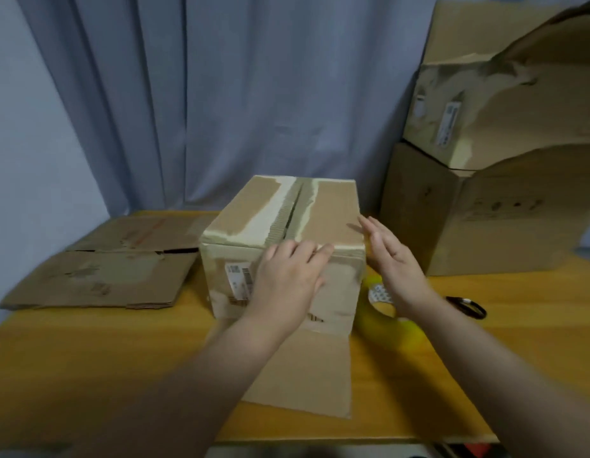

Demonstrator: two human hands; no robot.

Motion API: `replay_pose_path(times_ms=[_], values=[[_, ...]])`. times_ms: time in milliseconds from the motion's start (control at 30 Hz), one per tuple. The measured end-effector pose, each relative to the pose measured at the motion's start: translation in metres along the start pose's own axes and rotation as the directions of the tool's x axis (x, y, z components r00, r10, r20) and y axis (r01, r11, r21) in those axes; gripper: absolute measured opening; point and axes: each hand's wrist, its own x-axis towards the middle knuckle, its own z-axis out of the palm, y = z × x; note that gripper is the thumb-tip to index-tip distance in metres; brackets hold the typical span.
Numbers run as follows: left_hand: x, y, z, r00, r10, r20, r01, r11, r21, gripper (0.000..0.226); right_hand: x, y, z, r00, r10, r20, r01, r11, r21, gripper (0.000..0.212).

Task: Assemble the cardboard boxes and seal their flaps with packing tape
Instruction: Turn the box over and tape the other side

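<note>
Head view, left hand (287, 279) on box (333, 206) front, right hand (394, 256) alongside

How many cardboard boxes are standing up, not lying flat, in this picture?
3. The middle box is at the centre; the right box stands at the right; the torn box sits on it. The cardboard sheet behind them may hide another.

Home room: curtain (188, 94) behind wooden table (89, 358), stacked boxes (485, 209).

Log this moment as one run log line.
box: top flaps folded shut, seam untaped | left hand: fingers on front top edge | right hand: open beside right side | tape roll: on table
</note>
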Motion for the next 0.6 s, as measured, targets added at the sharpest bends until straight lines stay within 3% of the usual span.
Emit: replay_pose_path(times_ms=[67,133,267,333,433,500,600], values=[[0.008,0.013,0.004,1.0,-0.017,-0.011,0.018,0.999,0.044,0.055,-0.029,0.005,-0.003,0.993,0.055,-0.102,-0.029,0.971,0.238,0.036],[0.014,0.02,0.011,0.999,-0.028,-0.029,0.031,0.995,0.095,0.056,-0.052,0.012,0.0,0.994,0.076,-0.073,-0.041,0.918,0.395,0.042],[0.012,0.026,0.018,0.998,-0.042,-0.04,0.047,0.987,0.153,0.054,-0.079,0.029,0.019,1.0,-0.006,0.028,0.0,0.975,0.221,0.049],[0.01,0.024,0.019,0.998,-0.034,-0.056,0.043,0.987,0.156,0.053,-0.083,0.036,0.025,0.999,-0.013,-0.035,0.019,0.983,0.181,0.043],[0.009,0.022,0.02,0.998,-0.033,-0.062,0.042,0.989,0.142,0.052,-0.079,0.041,0.021,0.973,0.09,-0.214,-0.028,0.96,0.28,0.037],[0.011,0.022,0.021,0.998,-0.032,-0.062,0.04,0.991,0.126,0.052,-0.066,0.037,0.01,0.959,0.058,-0.278,-0.006,0.983,0.185,0.038],[0.011,0.022,0.02,0.997,-0.031,-0.068,0.04,0.992,0.124,0.051,-0.048,0.027,0.002,0.985,-0.059,-0.165,0.067,0.997,0.047,0.046]])
